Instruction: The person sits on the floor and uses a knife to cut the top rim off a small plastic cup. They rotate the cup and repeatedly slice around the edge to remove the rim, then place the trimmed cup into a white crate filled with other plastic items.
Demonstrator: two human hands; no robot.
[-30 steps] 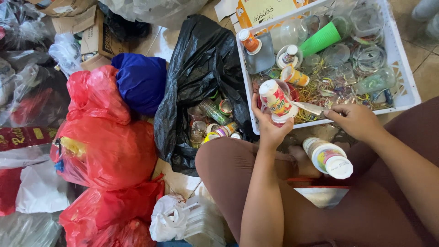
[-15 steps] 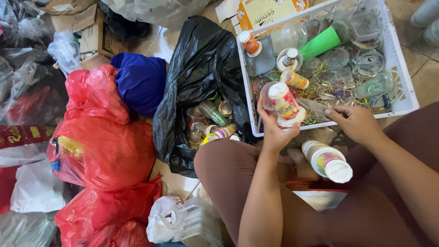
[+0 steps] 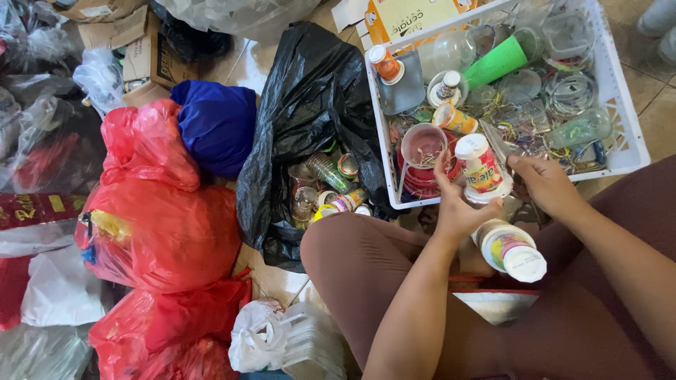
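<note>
Head view: small bottle (image 3: 482, 169) now tilted upright, gripped in left hand (image 3: 458, 211); right hand (image 3: 546, 184) curled at white crate (image 3: 627, 127) rim, apparently pinching something unclear.

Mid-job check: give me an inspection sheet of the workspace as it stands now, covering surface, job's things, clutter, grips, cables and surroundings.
Surface: tiled floor, mostly covered.
Job's things: small white-capped bottle with colourful label; a similar bottle lies on the lap.
Clutter: white plastic crate of clear cups, a green cup and bottles; open black bag with cups and containers inside.
Grips: left hand holds the bottle upright; right hand at the crate's near edge, apparently empty.
Cables: nothing seen.
Surroundings: red bags, blue bag, cardboard boxes, white bag.
</note>
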